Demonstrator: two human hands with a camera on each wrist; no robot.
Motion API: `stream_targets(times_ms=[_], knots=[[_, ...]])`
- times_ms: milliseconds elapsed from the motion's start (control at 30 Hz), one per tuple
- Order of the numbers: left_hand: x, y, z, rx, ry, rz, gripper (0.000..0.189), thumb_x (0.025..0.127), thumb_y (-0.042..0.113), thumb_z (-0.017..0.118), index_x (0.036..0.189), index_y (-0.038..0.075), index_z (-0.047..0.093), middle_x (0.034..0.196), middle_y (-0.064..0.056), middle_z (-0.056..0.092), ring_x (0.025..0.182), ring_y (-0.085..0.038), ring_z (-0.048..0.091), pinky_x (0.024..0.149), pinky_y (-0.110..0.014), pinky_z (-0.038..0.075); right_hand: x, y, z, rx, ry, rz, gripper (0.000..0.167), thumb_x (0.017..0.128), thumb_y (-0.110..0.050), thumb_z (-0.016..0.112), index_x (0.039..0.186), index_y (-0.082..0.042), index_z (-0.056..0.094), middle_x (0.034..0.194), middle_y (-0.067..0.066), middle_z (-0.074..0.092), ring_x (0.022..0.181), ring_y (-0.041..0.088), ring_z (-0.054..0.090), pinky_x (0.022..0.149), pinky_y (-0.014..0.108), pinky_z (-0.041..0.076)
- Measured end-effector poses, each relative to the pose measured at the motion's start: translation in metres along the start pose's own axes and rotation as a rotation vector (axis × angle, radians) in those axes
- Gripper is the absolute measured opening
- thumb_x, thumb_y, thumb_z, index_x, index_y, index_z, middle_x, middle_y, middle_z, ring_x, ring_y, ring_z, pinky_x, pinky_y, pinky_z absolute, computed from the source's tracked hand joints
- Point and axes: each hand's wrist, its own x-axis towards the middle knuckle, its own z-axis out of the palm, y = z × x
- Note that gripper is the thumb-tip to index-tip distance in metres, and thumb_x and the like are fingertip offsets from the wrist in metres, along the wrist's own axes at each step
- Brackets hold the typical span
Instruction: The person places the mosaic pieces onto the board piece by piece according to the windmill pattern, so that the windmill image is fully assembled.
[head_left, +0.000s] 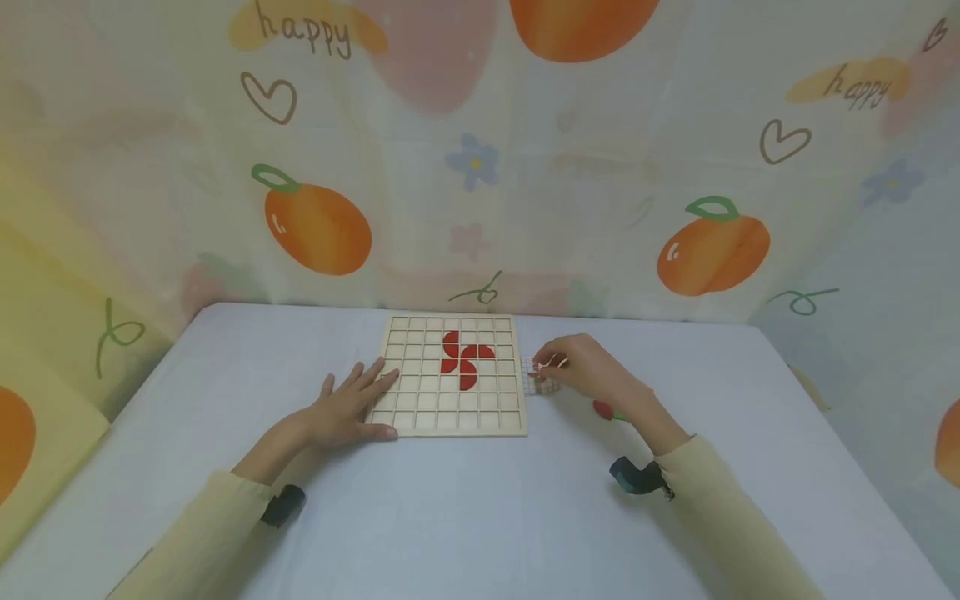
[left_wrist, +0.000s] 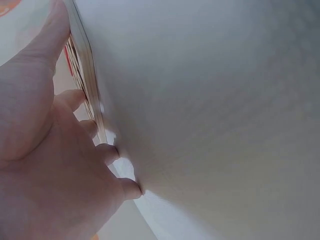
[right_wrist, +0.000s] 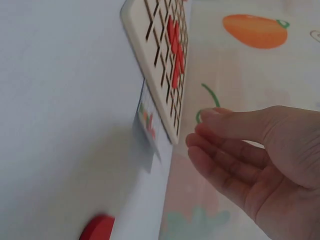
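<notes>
Grid board (head_left: 429, 408) lies flat in the far part of the table, four red pieces (head_left: 468, 379) seated around its centre. I have the left hand (head_left: 341, 414) spread along the left edge, fingers straight, thumb at the near left corner; light, even pressure there should stop the board sliding. My right hand (head_left: 588, 367) is over a gridded card (head_left: 538, 386) at the right edge, thumb and forefinger together; I can't tell whether they pinch anything. I'd move these fingertips gently, sparing the card, forearm clear of the loose red piece (head_left: 602, 410).
</notes>
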Motion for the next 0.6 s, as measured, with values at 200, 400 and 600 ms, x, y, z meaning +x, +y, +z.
stream_targets(times_ms=[200,400,600], knots=[[0.0,0.0,0.0,0.012,-0.004,-0.004,0.098,0.084,0.057,0.068,0.157,0.011,0.021,0.163,-0.021,0.005,0.145,-0.05,-0.001,0.107,-0.073,-0.007,-0.019,0.016,-0.008,-0.039,-0.047,0.042,0.023,0.086,0.003,0.07,0.109,0.001,0.072,0.102,0.011,0.072,0.092,0.024,0.066,0.082,0.038,0.056],[-0.001,0.003,-0.002,0.009,-0.003,0.005,0.098,0.084,0.055,0.069,0.156,0.01,0.021,0.162,-0.021,0.005,0.145,-0.051,-0.001,0.107,-0.073,-0.007,-0.035,0.03,-0.009,-0.035,-0.066,0.091,0.025,0.085,0.004,0.071,0.11,0.003,0.071,0.104,0.012,0.072,0.092,0.024,0.066,0.082,0.038,0.056],[-0.001,0.002,-0.005,0.011,0.0,-0.001,0.097,0.084,0.055,0.069,0.157,0.011,0.021,0.162,-0.021,0.005,0.145,-0.05,-0.001,0.107,-0.073,-0.007,-0.045,0.036,-0.012,-0.04,-0.061,0.096,0.021,0.084,0.004,0.07,0.105,0.002,0.072,0.101,0.011,0.072,0.091,0.025,0.066,0.082,0.04,0.055]])
